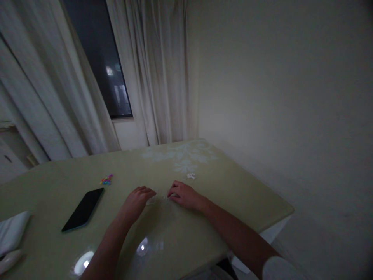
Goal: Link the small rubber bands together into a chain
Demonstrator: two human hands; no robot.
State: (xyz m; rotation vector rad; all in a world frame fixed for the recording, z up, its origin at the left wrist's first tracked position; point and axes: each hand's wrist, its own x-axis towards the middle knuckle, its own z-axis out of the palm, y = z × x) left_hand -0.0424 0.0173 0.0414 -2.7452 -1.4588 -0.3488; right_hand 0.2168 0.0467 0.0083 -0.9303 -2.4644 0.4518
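Observation:
My left hand (140, 197) rests low over the tabletop with its fingers curled together at a small clear plastic piece (152, 200), which is partly hidden beneath the fingertips. Opposite it, my right hand (184, 195) is closed, thumb and fingers pressed together; whatever lies in them is too small to make out. Between both hands lies a tiny clear bit (163, 197). Just beyond my right hand sit some small white pieces (191, 176). To the left of my left hand is a little pile of bright multicoloured pieces (106, 179).
A black phone-like device (83, 210) lies left on the pale green glossy table (233, 186). At the far left edge are a white folded item (13, 232) and a rounded pale object (10, 261). A wall (276, 97) borders the right side; curtains (163, 77) hang behind.

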